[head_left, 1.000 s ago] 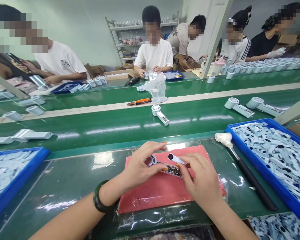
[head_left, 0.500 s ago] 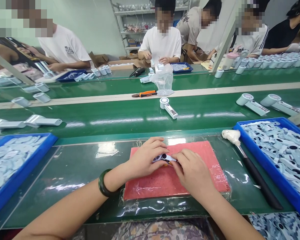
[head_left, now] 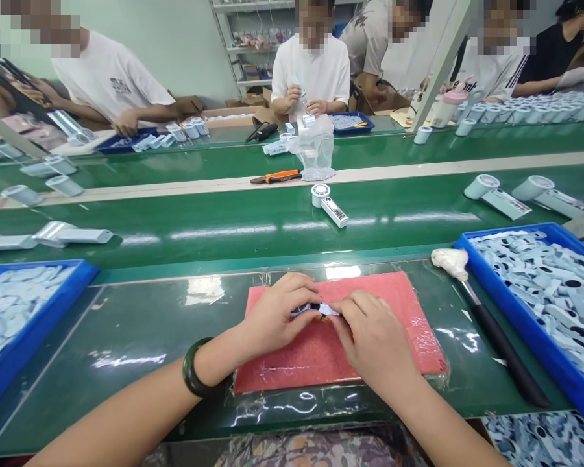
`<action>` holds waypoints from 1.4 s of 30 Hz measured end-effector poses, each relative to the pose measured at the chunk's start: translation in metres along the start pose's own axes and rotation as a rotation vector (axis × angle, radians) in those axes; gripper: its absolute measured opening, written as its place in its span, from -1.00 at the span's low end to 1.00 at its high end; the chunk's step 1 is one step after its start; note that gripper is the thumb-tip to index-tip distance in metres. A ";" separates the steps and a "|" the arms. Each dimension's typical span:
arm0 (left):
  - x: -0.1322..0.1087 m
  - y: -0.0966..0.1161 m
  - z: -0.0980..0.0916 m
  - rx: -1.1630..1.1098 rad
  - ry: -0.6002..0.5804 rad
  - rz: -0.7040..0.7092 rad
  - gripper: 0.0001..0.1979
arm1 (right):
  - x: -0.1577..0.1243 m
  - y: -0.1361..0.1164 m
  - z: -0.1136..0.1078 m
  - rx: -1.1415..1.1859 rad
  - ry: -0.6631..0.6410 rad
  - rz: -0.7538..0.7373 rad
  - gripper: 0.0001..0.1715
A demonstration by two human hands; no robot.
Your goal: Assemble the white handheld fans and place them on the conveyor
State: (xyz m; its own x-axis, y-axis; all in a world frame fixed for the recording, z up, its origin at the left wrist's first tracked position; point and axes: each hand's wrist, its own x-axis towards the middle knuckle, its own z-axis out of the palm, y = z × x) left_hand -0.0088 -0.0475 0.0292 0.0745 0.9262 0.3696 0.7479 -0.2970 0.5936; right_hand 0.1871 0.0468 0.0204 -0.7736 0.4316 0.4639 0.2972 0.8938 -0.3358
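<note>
On the red foam pad (head_left: 292, 363), mid-bench, both hands close on one small pale-blue part (head_left: 316, 310). The part sits between the hands over the pad's upper middle. Fingers cover most of it, so its shape is hard to read, and I can't tell if it touches the pad.

Left hand (head_left: 277, 318), with a dark green bangle (head_left: 196, 367) on the wrist, comes in from lower left, fingers curled over the part's left side and gripping it. Right hand (head_left: 374, 340) comes in from lower right, fingers bent onto the right side, also gripping. The two hands are almost touching.

Right of the pad: a black-handled tool (head_left: 506, 357) with a white cloth bundle (head_left: 450, 261) at its tip, lying beside a blue tray (head_left: 511, 310) heaped with flat pale-blue pieces. Left of the pad: a second blue tray (head_left: 39, 264) of similar pieces.

Further up, on the next green belt, a round-headed white unit (head_left: 320, 194) lies alone. Beyond it are orange-handled pliers (head_left: 277, 177) and a clear plastic bag (head_left: 315, 152). Co-workers (head_left: 311, 71) sit across the line, working with their own hands.
</note>
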 end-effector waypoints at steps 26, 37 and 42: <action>-0.021 0.031 0.007 0.173 -0.103 -0.067 -0.83 | -0.015 0.005 0.004 0.445 -0.390 0.252 -0.62; 0.001 0.022 -0.009 0.043 -0.261 -0.198 -0.82 | -0.017 0.025 0.001 0.450 -0.423 0.105 -0.45; 0.004 0.022 -0.009 0.045 -0.268 -0.179 -0.82 | -0.017 0.026 0.001 0.432 -0.423 0.112 -0.45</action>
State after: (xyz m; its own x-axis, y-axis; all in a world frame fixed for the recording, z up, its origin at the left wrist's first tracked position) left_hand 0.0017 -0.0529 0.0501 0.1059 0.9927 0.0572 0.7930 -0.1190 0.5975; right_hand 0.2075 0.0623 0.0029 -0.9323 0.3548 0.0706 0.2044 0.6777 -0.7064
